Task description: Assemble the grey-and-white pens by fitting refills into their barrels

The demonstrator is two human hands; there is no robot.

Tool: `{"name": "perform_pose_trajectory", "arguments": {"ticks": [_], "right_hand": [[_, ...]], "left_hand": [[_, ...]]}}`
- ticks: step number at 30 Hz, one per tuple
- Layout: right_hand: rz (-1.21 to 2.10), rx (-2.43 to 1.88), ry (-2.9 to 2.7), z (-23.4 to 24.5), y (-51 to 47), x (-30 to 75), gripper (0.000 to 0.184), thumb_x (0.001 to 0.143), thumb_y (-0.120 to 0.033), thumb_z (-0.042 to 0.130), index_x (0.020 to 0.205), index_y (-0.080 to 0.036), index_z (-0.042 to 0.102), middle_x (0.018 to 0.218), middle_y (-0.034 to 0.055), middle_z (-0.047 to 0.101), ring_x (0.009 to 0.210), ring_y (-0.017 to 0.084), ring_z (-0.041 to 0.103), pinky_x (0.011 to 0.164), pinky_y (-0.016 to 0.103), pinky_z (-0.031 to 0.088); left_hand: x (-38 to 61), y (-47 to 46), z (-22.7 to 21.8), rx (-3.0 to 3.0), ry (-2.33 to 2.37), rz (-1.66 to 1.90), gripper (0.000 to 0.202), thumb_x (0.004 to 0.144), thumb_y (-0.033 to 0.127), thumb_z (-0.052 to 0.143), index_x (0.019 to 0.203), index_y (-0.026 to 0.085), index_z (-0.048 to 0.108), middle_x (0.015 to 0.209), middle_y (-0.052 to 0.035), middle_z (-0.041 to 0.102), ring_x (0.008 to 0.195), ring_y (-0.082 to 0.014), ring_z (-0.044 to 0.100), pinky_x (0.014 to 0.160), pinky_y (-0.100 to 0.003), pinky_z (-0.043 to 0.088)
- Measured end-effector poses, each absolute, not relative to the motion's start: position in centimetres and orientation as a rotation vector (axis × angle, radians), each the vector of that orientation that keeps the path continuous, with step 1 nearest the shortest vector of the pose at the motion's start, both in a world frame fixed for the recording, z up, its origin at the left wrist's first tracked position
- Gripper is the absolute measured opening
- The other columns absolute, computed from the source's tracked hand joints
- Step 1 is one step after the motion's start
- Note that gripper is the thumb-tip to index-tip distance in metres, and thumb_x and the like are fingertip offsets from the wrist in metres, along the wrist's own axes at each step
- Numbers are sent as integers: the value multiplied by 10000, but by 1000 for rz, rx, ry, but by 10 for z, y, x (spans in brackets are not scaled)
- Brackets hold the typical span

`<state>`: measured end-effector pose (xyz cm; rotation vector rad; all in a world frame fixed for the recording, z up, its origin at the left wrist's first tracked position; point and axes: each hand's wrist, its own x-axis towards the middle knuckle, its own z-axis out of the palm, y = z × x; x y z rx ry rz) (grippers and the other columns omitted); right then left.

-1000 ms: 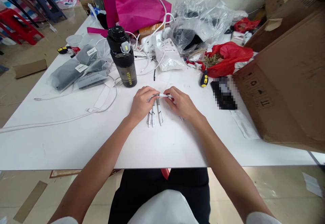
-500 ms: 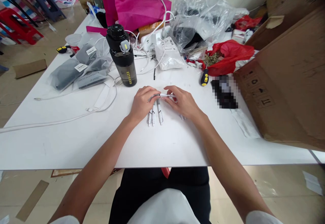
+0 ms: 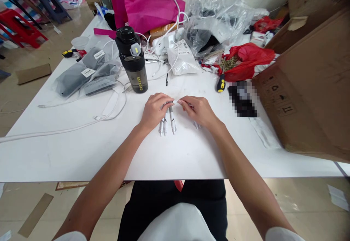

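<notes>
My left hand (image 3: 157,111) is closed in a pinch on a pen (image 3: 168,102), whose grey part shows between thumb and fingers. Facing it across a small gap, my right hand (image 3: 199,109) has thumb and fingertips pressed together on a small whitish end; the rest is hidden by the fingers. Below the hands, several white-and-clear pens (image 3: 173,122) with grey grips lie on the white table (image 3: 169,157), tops toward me. The clear ends of more pens (image 3: 196,125) peek out beneath my right hand.
A black water bottle (image 3: 132,60) stands beyond my left hand, near bagged dark items (image 3: 82,73) and a white cable (image 3: 68,129). A thin black stick (image 3: 167,80) lies ahead. To the right are a yellow-black screwdriver (image 3: 221,83), a red bag (image 3: 246,60) and a large cardboard box (image 3: 308,88).
The white pen barrel that spanned both hands no longer bridges them; a gap shows between the fingertips. My right hand's fingers have closed into a tighter pinch. The left hand stays nearly still.
</notes>
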<state>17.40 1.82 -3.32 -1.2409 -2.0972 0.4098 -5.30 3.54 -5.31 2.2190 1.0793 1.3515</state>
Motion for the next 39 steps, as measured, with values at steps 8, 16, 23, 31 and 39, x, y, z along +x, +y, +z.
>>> {"name": "perform_pose_trajectory", "arguments": {"ticks": [8,16,23,31,39], "right_hand": [[684,-1192,-1885,-20,16,171,509,1029,-672,647,855,-204,746,724,22,684,647,175,558,617,327,434],[1055,-1064,-1547,-21,19,171,527,919,-688,804,1195,-241,758,741,5,696,629,166,588,604,317,493],[1025,-898,-1378,-23,22,163,518,881,-690,845,1177,-274,753,1268,84,779,1046,249,761,909,419,626],[1040,-834,-1108,-35,25,146,532,764,-584,987,808,-248,577,832,-37,726,862,174,775,745,282,593],[1041,-869,-1037,-35,26,147,523,772,-587,974,810,-242,582,817,-38,709,809,146,746,720,260,572]], "left_hand": [[-53,35,-51,2142,1060,1384,73,989,303,784,1031,268,832,1019,-64,808,991,-246,732,943,-409,530],[-50,30,-43,1991,1018,1453,110,991,334,782,1021,252,850,1008,-67,826,933,-228,741,895,-386,557],[-41,19,-35,1684,1005,1338,133,953,354,826,1021,250,870,983,-41,842,888,-200,742,890,-345,591],[-34,13,-42,1876,1028,1422,94,916,288,859,931,216,800,907,-19,806,819,-166,709,831,-312,579],[-27,7,-45,1991,1112,1442,166,941,330,850,920,221,725,879,-4,771,789,-151,659,811,-296,543]]}}
